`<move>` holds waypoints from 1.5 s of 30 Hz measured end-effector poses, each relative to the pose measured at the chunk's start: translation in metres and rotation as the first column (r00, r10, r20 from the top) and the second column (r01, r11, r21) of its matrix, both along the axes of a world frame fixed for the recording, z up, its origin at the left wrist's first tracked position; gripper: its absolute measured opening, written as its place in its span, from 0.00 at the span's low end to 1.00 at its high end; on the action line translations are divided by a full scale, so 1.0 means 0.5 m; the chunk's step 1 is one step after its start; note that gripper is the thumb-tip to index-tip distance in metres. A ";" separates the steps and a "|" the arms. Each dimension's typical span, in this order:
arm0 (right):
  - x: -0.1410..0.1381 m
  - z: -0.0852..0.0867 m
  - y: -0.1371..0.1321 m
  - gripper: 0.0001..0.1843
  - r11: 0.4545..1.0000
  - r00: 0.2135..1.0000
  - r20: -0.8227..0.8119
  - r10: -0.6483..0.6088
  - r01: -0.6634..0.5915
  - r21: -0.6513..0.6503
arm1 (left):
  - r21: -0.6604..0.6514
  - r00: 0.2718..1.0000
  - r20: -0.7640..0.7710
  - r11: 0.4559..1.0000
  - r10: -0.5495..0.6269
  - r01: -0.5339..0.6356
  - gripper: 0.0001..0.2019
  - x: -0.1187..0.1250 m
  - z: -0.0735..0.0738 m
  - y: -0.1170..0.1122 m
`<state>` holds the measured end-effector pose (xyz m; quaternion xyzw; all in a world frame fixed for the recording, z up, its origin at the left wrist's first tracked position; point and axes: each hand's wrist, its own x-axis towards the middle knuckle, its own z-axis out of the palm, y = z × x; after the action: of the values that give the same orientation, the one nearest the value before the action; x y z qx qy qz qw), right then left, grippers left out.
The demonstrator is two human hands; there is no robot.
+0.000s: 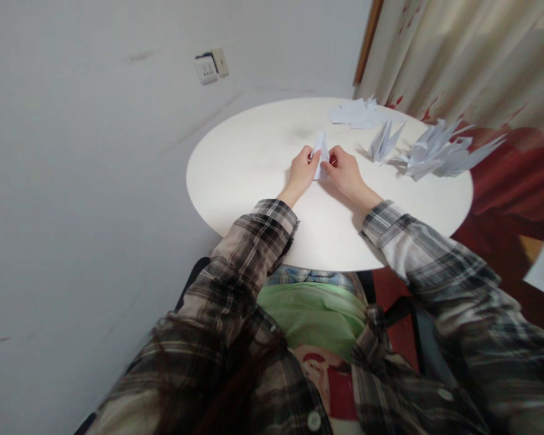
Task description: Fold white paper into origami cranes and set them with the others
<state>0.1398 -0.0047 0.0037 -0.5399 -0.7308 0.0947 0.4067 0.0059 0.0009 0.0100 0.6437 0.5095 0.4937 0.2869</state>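
Note:
A small folded piece of white paper [320, 152] stands on the round white table [254, 175], pinched from both sides. My left hand [301, 172] grips its left edge with closed fingers. My right hand [344, 174] holds its right edge, fingers curled against the paper. Both wrists rest on the tabletop, in plaid sleeves.
A folded paper figure [383, 144] stands just right of my hands. Several more folded paper pieces [444, 154] lie at the table's right edge, and flat paper [358, 113] at the far side. A curtain [471, 54] hangs behind. A wall socket [211, 65] sits on the grey wall.

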 end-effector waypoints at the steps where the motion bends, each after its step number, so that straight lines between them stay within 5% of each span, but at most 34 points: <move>1: 0.000 0.000 0.000 0.08 1.000 1.000 -0.002 0.012 -0.012 -0.003 | -0.002 1.000 -0.002 1.000 0.003 -0.003 0.10 -0.001 -0.001 0.001; 14: -0.001 0.006 -0.006 0.04 0.997 0.997 -0.046 0.058 -0.060 -0.048 | 0.007 0.999 -0.038 1.000 0.024 -0.023 0.12 -0.005 -0.002 0.005; 27: -0.001 -0.022 0.032 0.07 0.986 0.970 -0.206 0.127 -0.147 -0.083 | 0.032 0.994 -0.103 0.999 0.035 -0.032 0.11 -0.017 -0.006 0.031; 34: -0.012 -0.022 0.030 0.09 0.939 0.884 -0.457 0.101 -0.237 -0.251 | -0.092 0.999 0.010 0.995 0.043 -0.042 0.08 -0.020 -0.013 0.039; 45: -0.005 -0.022 0.047 0.11 0.934 0.751 -0.657 0.066 -0.278 -0.223 | -0.101 0.992 0.127 0.995 0.017 -0.005 0.15 -0.018 0.004 0.027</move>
<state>0.1374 0.0186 -0.0074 -0.4609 -0.5716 0.4226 0.5313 -0.0032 0.0142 0.0121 0.5928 0.5180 0.5089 0.3482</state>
